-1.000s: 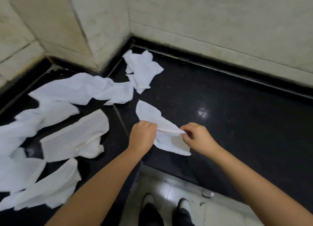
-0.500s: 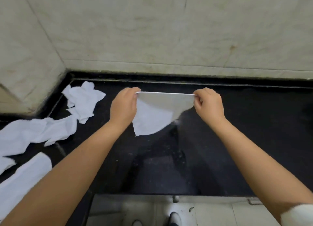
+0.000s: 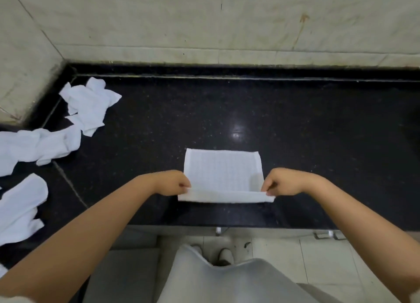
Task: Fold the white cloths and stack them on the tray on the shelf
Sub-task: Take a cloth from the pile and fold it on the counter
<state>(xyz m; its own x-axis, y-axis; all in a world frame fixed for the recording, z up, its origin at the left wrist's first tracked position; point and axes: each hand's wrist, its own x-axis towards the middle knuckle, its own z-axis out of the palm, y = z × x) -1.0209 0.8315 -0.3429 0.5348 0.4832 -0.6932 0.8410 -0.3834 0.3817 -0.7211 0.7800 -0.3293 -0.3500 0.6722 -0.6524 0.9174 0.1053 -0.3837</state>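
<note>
Both near corners of white cloth [image 3: 221, 171] pinched, left hand [image 3: 172, 182], right hand [image 3: 281, 181], flat on black counter [image 3: 318, 132].

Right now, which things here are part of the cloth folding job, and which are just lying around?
Part of the job:
- white cloth spread on the black countertop, near edge pinched by the left hand and right hand
- crumpled white cloths at the left, still unfolded

Just lying about:
- metal brackets below the counter edge

No tray or shelf is in view.
</note>
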